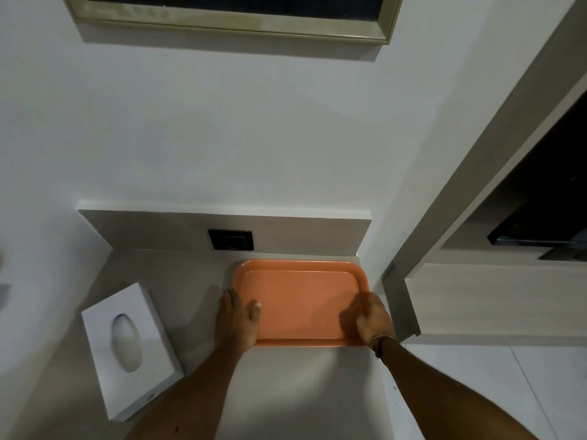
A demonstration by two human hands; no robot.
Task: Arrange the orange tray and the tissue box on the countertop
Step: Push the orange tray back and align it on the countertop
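Observation:
An empty orange tray (300,296) lies flat on the pale countertop (190,281), pushed into the back right corner by the backsplash. My left hand (236,319) grips the tray's left rim, thumb resting on its inner surface. My right hand (371,317) grips the right rim near the front corner, fingers curled over the edge. A white tissue box (130,347) with an oval opening on top lies flat and slightly askew at the left of the counter, apart from the tray and from both hands.
A black wall socket (231,239) sits in the backsplash just behind the tray's left end. The counter's right edge drops off beside the tray. A wood-toned cabinet (476,296) with a dark open shelf stands at right. A framed window (235,17) hangs above.

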